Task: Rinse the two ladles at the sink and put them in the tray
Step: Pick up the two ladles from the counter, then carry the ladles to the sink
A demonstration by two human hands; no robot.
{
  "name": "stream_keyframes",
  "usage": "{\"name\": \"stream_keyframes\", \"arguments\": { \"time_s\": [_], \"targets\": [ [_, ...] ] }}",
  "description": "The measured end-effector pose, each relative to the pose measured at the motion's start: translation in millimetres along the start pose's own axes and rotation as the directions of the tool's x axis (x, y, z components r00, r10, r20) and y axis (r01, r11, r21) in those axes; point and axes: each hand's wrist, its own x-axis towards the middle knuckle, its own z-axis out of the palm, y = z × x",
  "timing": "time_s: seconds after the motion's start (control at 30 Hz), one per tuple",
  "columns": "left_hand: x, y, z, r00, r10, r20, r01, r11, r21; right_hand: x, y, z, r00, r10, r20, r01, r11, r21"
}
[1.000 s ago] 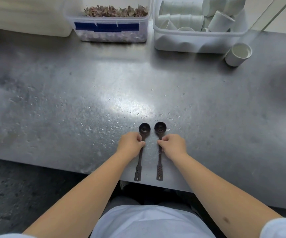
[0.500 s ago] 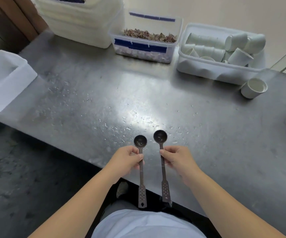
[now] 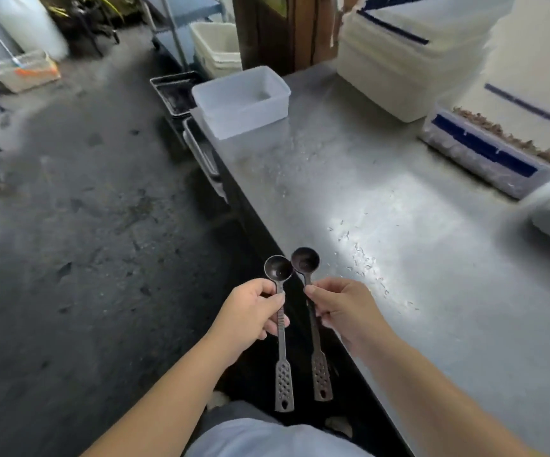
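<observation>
Two small dark metal ladles with perforated handle ends are held in the air just off the steel counter's near-left edge. My left hand grips the stem of the left ladle. My right hand grips the stem of the right ladle. The two bowls touch or nearly touch, facing up. Both handles hang down toward my body. No sink is in view. Dark metal trays sit low beyond the counter's far end.
The wet steel counter runs along the right. On it stand an empty white plastic tub, stacked white bins and a clear box of dried bits. The concrete floor spreads to the left, with a wire shelf and containers far back.
Both ladles were lifted off the counter and carried left past its edge. The view swung left, so the floor and the far end of the counter appeared and the cup bin left the view.
</observation>
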Motion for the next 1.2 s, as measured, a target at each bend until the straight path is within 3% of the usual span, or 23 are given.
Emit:
{"name": "stream_keyframes", "arguments": {
  "time_s": [0.3,0.57,0.87,1.2],
  "targets": [
    [-44,-37,-152,0.973,0.025,-0.231,-0.067,0.982,-0.176,23,-12,166,0.985,-0.018,0.170,0.057,0.973,-0.223],
    [-76,-77,-297,0.905,-0.003,-0.425,-0.122,0.956,-0.267,47,-9,332,0.926,0.007,0.378,0.073,0.978,-0.197],
    [-93,-117,-410,0.793,-0.123,-0.597,-0.159,0.904,-0.397,93,-7,481,0.805,0.110,0.583,0.076,0.956,-0.285],
    [-59,-121,-551,0.583,-0.311,-0.751,-0.284,0.788,-0.547,195,-31,664,0.558,0.261,0.788,0.164,0.896,-0.413]
  ]
}}
